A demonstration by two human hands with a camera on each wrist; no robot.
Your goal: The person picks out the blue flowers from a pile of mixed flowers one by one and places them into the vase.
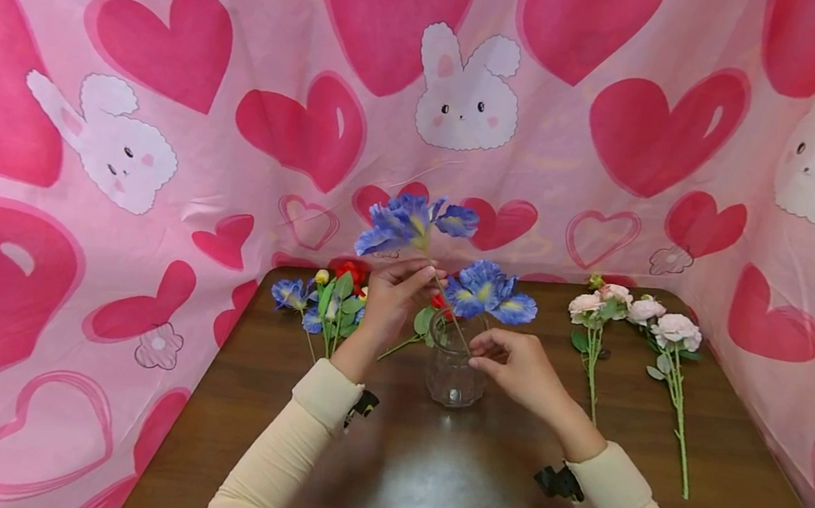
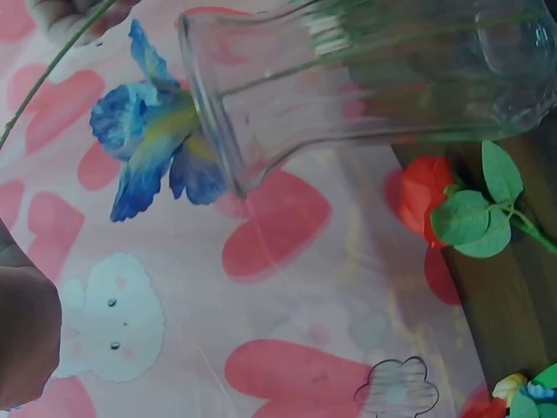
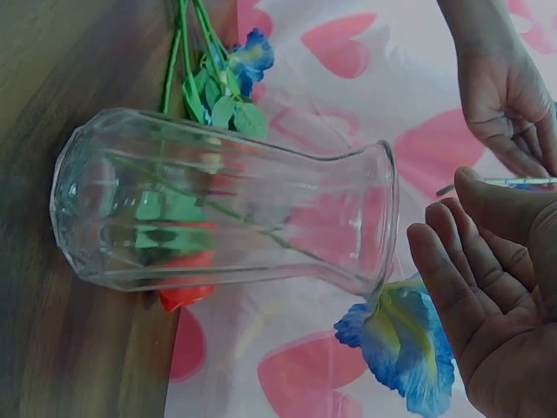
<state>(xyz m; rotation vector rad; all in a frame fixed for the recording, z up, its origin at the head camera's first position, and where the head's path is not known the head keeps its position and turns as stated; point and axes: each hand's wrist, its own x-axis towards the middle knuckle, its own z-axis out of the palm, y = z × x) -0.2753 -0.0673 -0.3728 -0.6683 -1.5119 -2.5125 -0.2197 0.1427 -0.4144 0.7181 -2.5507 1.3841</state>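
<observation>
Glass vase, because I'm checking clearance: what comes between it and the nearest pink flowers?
The right hand, then bare wooden tabletop, in the head view.

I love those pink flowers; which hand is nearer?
Right. The right hand is left of the pink flowers, beside the vase; the left hand is farther left, holding a blue flower.

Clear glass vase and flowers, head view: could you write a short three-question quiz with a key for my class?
1. What does the person's left hand hold?
2. True or false: the clear, ribbed glass vase lies on its side.
3. In the head view, do the pale pink, ruffled flowers lie left or right of the vase?

Key:
1. A blue-petalled flower with a yellow centre.
2. False; it stands upright.
3. Right.
</observation>
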